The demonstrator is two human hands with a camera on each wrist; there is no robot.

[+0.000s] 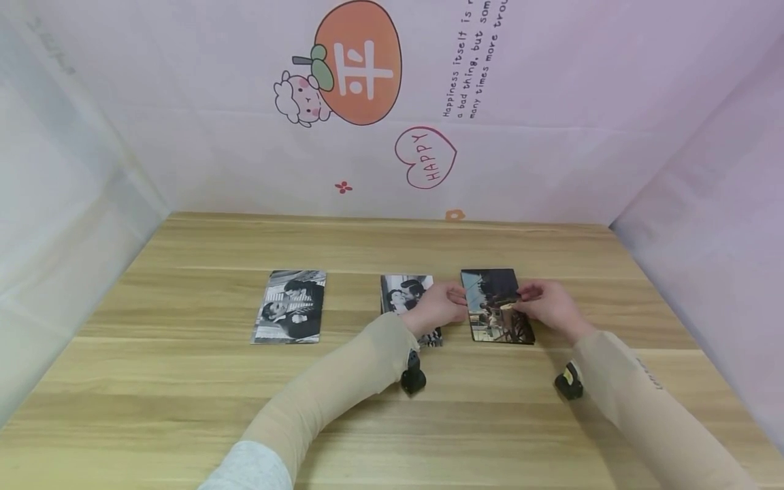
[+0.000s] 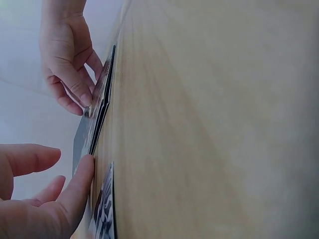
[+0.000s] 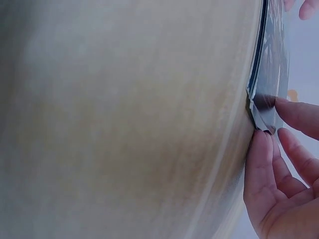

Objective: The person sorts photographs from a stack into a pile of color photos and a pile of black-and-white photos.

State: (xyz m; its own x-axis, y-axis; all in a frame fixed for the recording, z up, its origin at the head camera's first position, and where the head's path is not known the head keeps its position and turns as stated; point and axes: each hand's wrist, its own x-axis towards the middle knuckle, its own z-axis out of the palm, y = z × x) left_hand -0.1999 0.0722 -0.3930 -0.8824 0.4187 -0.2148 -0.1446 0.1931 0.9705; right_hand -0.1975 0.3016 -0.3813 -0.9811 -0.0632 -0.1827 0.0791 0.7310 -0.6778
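Observation:
A small stack of photo cards with a dark colour picture on top [image 1: 493, 306] lies on the table between the two hands. My right hand [image 1: 551, 306] pinches this stack at its right edge, and the card corner looks bent there in the right wrist view. On the opposite side, my left hand [image 1: 437, 306] touches the left edge with a fingertip; its other fingers [image 2: 35, 158] stand apart from the cards. Partly hidden under the left hand and wrist is a black-and-white photo pile [image 1: 395, 289]. Another black-and-white photo card [image 1: 290, 306] lies farther left.
The wooden table [image 1: 184, 408] ends at a printed white cloth backdrop [image 1: 233, 163], with cloth walls at both sides. Small black devices are strapped at the left wrist [image 1: 413, 376] and the right wrist [image 1: 569, 382], close above the tabletop.

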